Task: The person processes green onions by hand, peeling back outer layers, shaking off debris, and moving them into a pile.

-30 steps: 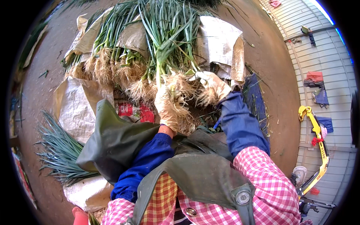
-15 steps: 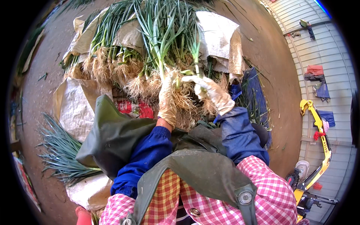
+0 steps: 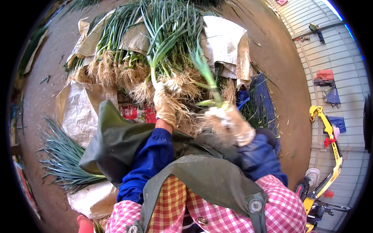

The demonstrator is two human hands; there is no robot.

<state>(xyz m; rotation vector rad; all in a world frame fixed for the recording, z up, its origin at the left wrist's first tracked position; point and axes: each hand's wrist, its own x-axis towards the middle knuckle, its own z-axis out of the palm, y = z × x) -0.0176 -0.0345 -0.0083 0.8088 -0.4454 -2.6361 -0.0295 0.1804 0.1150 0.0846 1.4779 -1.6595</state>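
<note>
My left hand (image 3: 166,104), in a soiled whitish glove, is closed around the pale stalk of a green onion (image 3: 153,73), whose leaves rise over the pile. Pale stringy roots hang beside that hand. To its right my gloved right hand (image 3: 233,125) is smeared by motion, closed on the lower end of another green onion (image 3: 208,73); its roots are a blur. Just beyond both hands lies a thick pile of green onions (image 3: 175,35), roots toward me and leaves pointing away.
Whitish woven sacks (image 3: 224,40) lie around the pile, one more sack (image 3: 79,112) at left. A separate green onion bunch (image 3: 70,155) rests on the left. A dark green apron (image 3: 206,174) covers my lap. On the far right a yellow toy-like excavator arm (image 3: 330,132) stands by a ribbed pale wall (image 3: 338,46).
My right hand has pulled down toward me and slightly right, its green onion now tilted and lower. My left hand has shifted a little left and down with its green onion.
</note>
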